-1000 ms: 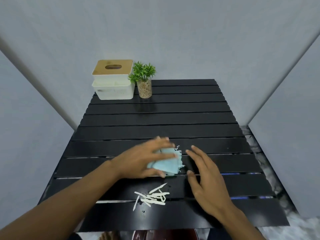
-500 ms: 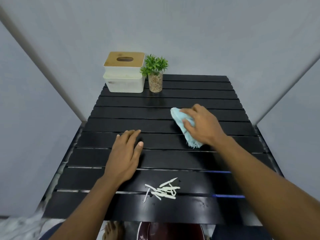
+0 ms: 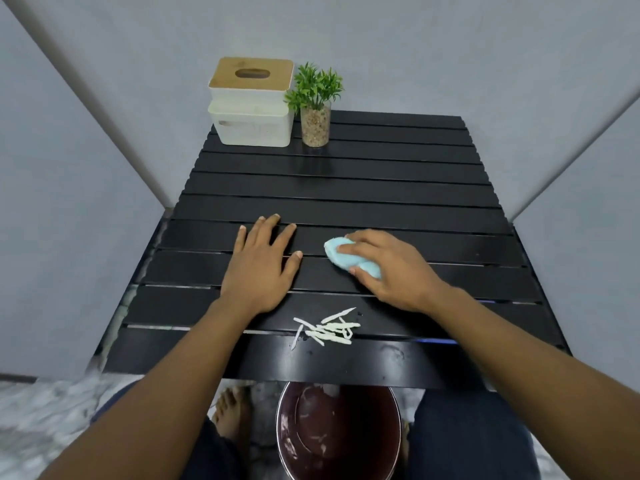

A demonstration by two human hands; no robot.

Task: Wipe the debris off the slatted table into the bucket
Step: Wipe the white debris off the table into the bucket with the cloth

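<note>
At the upper left of the black slatted table (image 3: 381, 209) a white tissue box with a wooden lid (image 3: 252, 102) stands just beside one small potted plant in a pebble-filled glass (image 3: 316, 109); both are well apart from the hands. The slats run left to right across the frame.

The debris (image 3: 327, 329), a loose cluster of roughly ten pale thin strips, lies at lower centre near the table's front edge. Most strips have their long axes lying left-right, a few slanted, one at the left nearly upright in the frame. Nothing lies between it and the front edge.

The left hand (image 3: 261, 268) rests flat on the slats, fingers spread, holding nothing, just above and left of the debris. The right hand (image 3: 391, 268), right of centre, presses down on one bunched light blue cloth (image 3: 346, 259), fingers curled over it, the cloth's long axis slanting down to the right.

One dark red bucket (image 3: 337, 434) sits below the front edge at bottom centre, between the person's legs, beside a bare foot (image 3: 230, 414).
</note>
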